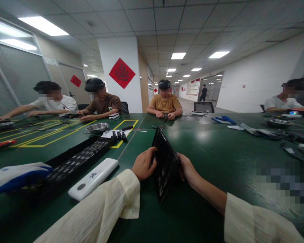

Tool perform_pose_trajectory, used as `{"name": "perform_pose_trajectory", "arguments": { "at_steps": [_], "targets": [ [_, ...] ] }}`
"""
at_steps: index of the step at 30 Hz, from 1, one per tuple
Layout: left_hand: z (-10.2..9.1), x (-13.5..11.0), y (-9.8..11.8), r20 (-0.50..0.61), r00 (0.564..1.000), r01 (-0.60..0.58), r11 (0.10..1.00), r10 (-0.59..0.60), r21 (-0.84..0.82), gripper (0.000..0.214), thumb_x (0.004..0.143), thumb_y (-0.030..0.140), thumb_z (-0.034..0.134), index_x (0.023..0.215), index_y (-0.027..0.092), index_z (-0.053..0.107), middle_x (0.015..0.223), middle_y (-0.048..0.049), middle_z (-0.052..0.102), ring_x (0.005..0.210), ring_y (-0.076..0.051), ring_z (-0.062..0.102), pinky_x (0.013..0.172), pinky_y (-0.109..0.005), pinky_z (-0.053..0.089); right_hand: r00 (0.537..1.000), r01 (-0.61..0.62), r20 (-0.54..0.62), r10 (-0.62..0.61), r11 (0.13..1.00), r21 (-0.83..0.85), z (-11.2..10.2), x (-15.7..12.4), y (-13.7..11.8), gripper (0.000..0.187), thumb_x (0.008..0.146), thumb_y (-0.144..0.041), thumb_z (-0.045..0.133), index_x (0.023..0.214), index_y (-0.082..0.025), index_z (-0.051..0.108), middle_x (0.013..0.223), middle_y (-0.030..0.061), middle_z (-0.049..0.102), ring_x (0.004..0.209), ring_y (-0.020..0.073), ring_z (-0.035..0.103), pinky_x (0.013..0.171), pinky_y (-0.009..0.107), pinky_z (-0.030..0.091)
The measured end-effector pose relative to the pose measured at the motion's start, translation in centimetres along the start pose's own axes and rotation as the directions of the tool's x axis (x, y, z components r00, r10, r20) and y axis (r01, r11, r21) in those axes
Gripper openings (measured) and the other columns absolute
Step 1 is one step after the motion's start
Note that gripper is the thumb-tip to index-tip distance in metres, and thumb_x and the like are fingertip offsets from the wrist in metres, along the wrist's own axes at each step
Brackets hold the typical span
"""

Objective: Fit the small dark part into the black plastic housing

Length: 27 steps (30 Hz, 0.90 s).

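Head view: a black panel (164, 162), thin and glossy, stands on edge and leans a little above the green desk (218, 162), straight ahead of the wearer and between both hands. The right hand (188, 168) grasps it by its right side, fingers passing out of sight behind it. The left hand (144, 163) has its fingers bent against the left face and edge; whether they grip or merely press, I cannot tell. Cream sleeves (116, 199) cover the forearms partway.

Just left of the left hand lies a white case (95, 180) with dark characters and a grey oval on its top. Beside that runs a long black tray (71, 150) filled with small pieces, and a white and blue glove (20, 173) overlaps its near end. Past the tray's far end are some small black parts (119, 135) and a metal bowl (101, 131). Yellow tape (31, 145) marks the desk on the left.

Across the desk sits a person in a tan shirt (164, 103); a person in a brown shirt (108, 103) sits to the left. Behind them, a red diamond sign (122, 73) hangs on a white column (116, 49).
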<state>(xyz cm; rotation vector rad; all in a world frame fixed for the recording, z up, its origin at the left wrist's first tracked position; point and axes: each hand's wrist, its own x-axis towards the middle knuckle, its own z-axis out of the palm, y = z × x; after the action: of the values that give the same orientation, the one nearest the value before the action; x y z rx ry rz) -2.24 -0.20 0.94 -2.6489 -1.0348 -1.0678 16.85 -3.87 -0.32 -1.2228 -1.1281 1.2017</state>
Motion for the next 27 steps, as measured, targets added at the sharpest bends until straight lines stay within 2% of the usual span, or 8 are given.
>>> {"name": "perform_pose_trajectory", "arguments": {
  "at_steps": [2, 5, 9, 19, 24, 27],
  "targets": [
    [0.01, -0.01, 0.00, 0.008, 1.000, 0.008, 1.000, -0.008, -0.011, 0.030, 0.082, 0.019, 0.037, 0.111, 0.015, 0.037, 0.084, -0.0056, 0.059, 0.077, -0.017, 0.059, 0.071, -0.030, 0.046, 0.999, -0.050, 0.008, 0.050, 0.999, -0.002, -0.02, 0.23, 0.07, 0.039, 0.087, -0.047, 0.028, 0.094, -0.014, 0.048, 0.039, -0.0057, 0.044, 0.028, 0.0105, 0.040, 0.025, 0.017, 0.029],
    [0.04, -0.06, -0.08, 0.038, 0.999, -0.001, 0.998, 0.003, -0.061, 0.029, 0.083, 0.021, 0.036, 0.111, 0.014, 0.037, 0.084, -0.0058, 0.058, 0.079, -0.017, 0.057, 0.072, -0.029, 0.046, 0.997, -0.074, 0.001, 0.074, 0.997, -0.001, -0.02, 0.44, 0.15, 0.033, 0.088, -0.042, 0.030, 0.099, -0.014, 0.044, 0.042, -0.0050, 0.048, 0.030, 0.0119, 0.045, 0.027, 0.018, 0.035],
    [0.13, -0.18, -0.21, 0.073, 0.997, 0.015, 0.988, -0.004, -0.151, 0.031, 0.082, 0.021, 0.036, 0.112, 0.014, 0.035, 0.088, -0.0067, 0.056, 0.082, -0.016, 0.056, 0.074, -0.029, 0.045, 0.996, -0.085, -0.006, 0.085, 0.996, 0.016, 0.02, 0.42, 0.13, 0.026, 0.087, -0.032, 0.032, 0.105, -0.015, 0.040, 0.045, -0.0057, 0.049, 0.031, 0.0119, 0.047, 0.026, 0.018, 0.035],
    [0.03, -0.02, 0.09, 0.120, 0.991, 0.079, 0.976, -0.056, -0.202, 0.022, 0.087, 0.023, 0.031, 0.108, 0.018, 0.033, 0.087, -0.0049, 0.060, 0.075, -0.015, 0.058, 0.070, -0.028, 0.044, 0.999, -0.037, 0.022, 0.037, 0.999, 0.005, -0.07, 0.87, 0.88, 0.027, 0.085, -0.032, 0.034, 0.105, -0.015, 0.041, 0.048, -0.0046, 0.051, 0.031, 0.0122, 0.049, 0.025, 0.017, 0.034],
    [-0.06, 0.24, 0.31, 0.157, 0.983, 0.126, 0.977, -0.099, -0.172, 0.020, 0.090, 0.025, 0.029, 0.109, 0.018, 0.032, 0.064, 0.0031, 0.057, 0.054, -0.013, 0.054, 0.056, -0.023, 0.038, 0.999, -0.022, 0.030, 0.022, 1.000, 0.003, -0.17, 0.88, 0.96, 0.028, 0.084, -0.034, 0.035, 0.104, -0.016, 0.041, 0.050, -0.0040, 0.053, 0.033, 0.0126, 0.050, 0.026, 0.018, 0.035],
    [-0.11, 0.29, 0.44, 0.158, 0.980, 0.140, 0.980, -0.117, -0.142, 0.021, 0.090, 0.025, 0.030, 0.110, 0.018, 0.032, 0.059, 0.0053, 0.056, 0.047, -0.012, 0.051, 0.051, -0.021, 0.034, 0.999, -0.030, 0.027, 0.031, 0.999, -0.014, -0.17, 0.81, 0.88, 0.028, 0.084, -0.034, 0.034, 0.104, -0.015, 0.041, 0.049, -0.0042, 0.052, 0.033, 0.0129, 0.050, 0.025, 0.018, 0.035]
  ]
}}
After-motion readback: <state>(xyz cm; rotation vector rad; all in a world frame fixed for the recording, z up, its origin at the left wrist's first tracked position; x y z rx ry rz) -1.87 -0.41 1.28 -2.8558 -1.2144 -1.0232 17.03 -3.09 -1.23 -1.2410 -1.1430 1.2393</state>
